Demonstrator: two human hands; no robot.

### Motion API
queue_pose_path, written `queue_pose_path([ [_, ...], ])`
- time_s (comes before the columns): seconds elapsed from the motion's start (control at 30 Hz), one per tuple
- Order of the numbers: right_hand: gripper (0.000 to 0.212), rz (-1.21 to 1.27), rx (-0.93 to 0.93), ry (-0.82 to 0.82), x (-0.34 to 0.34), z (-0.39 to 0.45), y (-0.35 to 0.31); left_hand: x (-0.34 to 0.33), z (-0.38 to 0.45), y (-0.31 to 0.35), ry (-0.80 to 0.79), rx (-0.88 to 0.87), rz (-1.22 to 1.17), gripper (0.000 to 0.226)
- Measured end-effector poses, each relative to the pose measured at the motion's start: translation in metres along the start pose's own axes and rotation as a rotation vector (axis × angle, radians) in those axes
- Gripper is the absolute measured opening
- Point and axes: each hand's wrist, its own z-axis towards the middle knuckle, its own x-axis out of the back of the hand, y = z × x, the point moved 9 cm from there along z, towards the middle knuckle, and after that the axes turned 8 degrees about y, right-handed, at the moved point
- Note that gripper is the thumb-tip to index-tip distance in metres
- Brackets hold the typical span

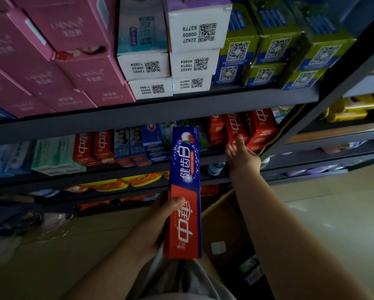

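My left hand (162,215) grips a long red and blue toothpaste box (185,187) near its lower end, with the thumb across the red front. The box stands upright in front of the middle shelf. My right hand (241,155) reaches forward with its fingers relaxed, at the row of red toothpaste boxes (242,128) on the right of the middle shelf. It holds nothing; I cannot tell if the fingertips touch those boxes.
Dark metal shelving (151,113) fills the view. The top shelf carries pink boxes (58,61), white boxes with QR codes (171,68) and green and blue boxes (270,59). Red, blue and green toothpaste boxes (99,148) line the middle shelf. An open cardboard carton (222,226) stands on the floor below my arms.
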Motion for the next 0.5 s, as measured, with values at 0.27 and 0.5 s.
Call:
queue_pose_path([
  [0.27,0.052,-0.646,0.027,-0.333,0.041,-0.085,0.028,-0.012,0.000,-0.001,0.007,-0.012,-0.046,0.053],
  [0.5,0.056,-0.721,0.077,-0.572,0.075,-0.144,0.057,-0.022,0.002,-0.008,0.123,-0.038,-0.126,0.087],
])
